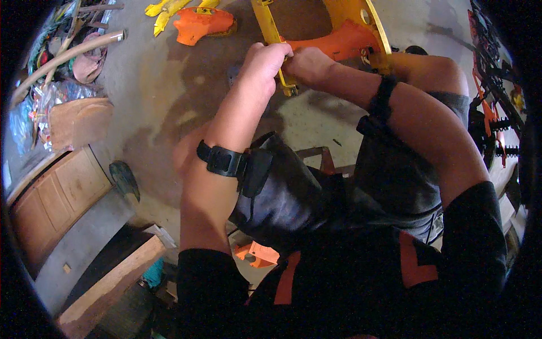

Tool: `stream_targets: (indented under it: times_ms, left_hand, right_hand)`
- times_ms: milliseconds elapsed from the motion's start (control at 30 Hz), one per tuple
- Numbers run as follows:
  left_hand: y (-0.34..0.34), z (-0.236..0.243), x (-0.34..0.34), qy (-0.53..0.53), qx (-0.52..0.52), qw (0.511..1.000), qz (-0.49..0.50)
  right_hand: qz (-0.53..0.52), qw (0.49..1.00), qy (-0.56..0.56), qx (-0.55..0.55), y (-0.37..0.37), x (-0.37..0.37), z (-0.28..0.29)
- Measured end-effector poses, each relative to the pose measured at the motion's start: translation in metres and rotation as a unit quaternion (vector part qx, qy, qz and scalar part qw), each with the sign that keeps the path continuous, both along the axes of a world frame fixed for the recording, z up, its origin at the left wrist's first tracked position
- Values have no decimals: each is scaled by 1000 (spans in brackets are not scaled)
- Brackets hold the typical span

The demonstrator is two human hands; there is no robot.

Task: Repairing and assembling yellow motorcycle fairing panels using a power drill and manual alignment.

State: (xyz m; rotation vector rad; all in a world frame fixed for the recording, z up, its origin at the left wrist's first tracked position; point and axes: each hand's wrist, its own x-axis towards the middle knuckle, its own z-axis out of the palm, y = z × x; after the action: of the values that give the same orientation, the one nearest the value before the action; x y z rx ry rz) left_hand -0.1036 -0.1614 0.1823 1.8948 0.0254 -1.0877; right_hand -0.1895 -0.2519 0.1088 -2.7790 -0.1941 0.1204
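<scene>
A yellow frame with orange body panels stands in front of me at the top of the view. One yellow bar (269, 24) of it slants down toward me. My left hand (264, 63) is closed around this bar, its fingers mostly hidden by the back of the hand. My right hand (310, 65) is closed right beside the bar, just below the orange panel (341, 42); what its fingers hold is hidden. The bar's lower end (290, 90) shows below both hands. To the right, a curved yellow piece with holes (377, 25) rises behind the orange panel.
On the floor at the upper left lie a loose orange cover (204, 25) and yellow pieces (164, 12). Sticks, plastic bags and cardboard (81, 122) are heaped at the left, near a wooden panel (62, 195). An orange part (257, 254) lies beside my lap. Dark metal parts (497, 113) line the right.
</scene>
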Motion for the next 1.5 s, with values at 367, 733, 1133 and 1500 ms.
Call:
stream_targets:
  times_ms: [367,733,1133,1500]
  left_hand:
    - [1,11,1,-10,-13,1000,-15]
    - [6,-2,8,7,-45,999,-9]
    - [8,6,5,-18,-17,1000,-9]
    - [6,12,3,-9,-5,999,-32]
  right_hand:
    - [-21,992,115,-45,0,7,13]
    - [-14,993,112,-36,3,3,28]
    - [-16,987,157,-41,0,10,34]
    - [-4,990,130,-59,1,9,18]
